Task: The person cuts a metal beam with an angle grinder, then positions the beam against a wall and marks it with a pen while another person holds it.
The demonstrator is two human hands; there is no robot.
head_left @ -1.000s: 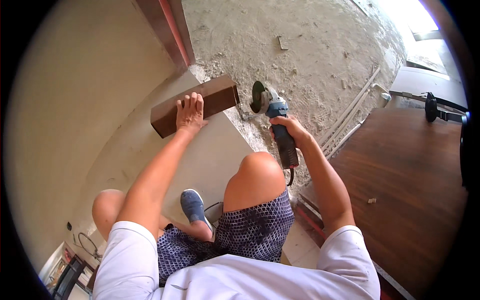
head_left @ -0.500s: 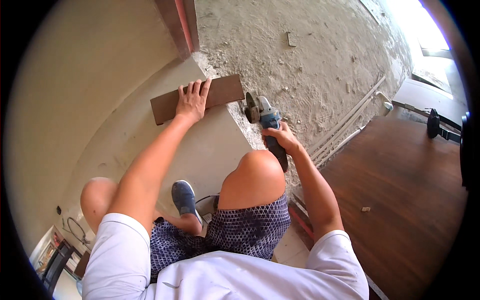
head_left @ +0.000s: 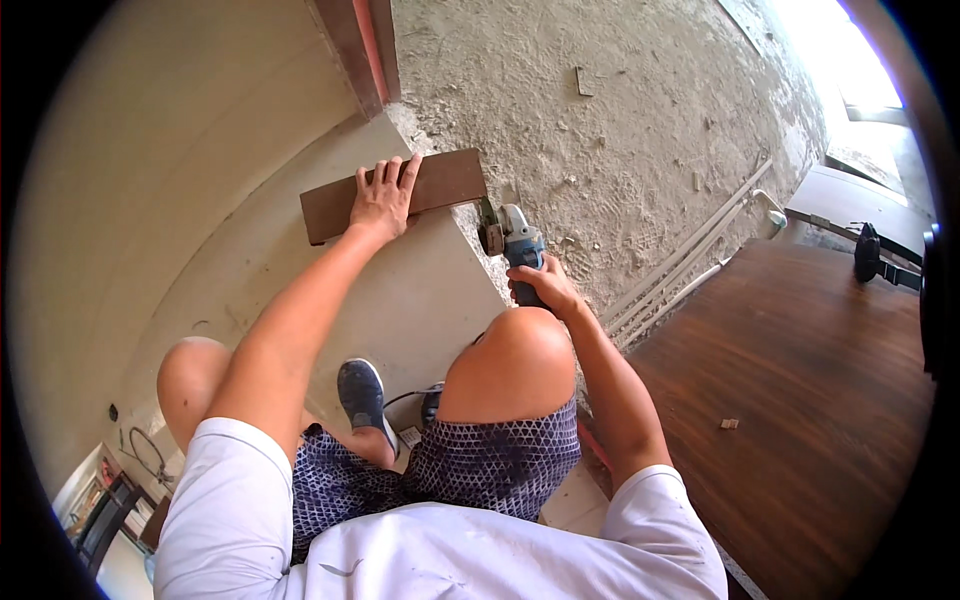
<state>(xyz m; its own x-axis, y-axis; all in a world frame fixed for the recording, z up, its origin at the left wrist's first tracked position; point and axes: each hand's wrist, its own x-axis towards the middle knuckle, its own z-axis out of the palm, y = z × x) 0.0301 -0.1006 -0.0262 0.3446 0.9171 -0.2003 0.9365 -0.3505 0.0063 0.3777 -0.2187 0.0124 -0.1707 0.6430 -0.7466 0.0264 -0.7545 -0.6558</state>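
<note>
My left hand (head_left: 382,208) grips a brown rectangular board (head_left: 446,178) from above, fingers over its upper face, on the edge of a smooth pale floor slab (head_left: 400,285). My right hand (head_left: 548,283) is wrapped round a blue and silver angle grinder (head_left: 524,242), held beside my bare right knee. The grinder's dark disc (head_left: 488,236) is just below the board's right end; whether they touch I cannot tell. The grinder's lower body and part of its cord are hidden behind the knee.
Rough, rubble-strewn floor (head_left: 590,120) lies ahead, with pale pipes (head_left: 678,262) along its right. A large dark wooden panel (head_left: 770,380) fills the right, with a black object (head_left: 866,255) and a pale board (head_left: 850,200) beyond. A wall (head_left: 170,130) and reddish door frame (head_left: 362,50) are left.
The grinder has moved left and lower relative to the board, its disc now below the board's end. The board in my left hand has turned slightly, showing more of its broad face.
</note>
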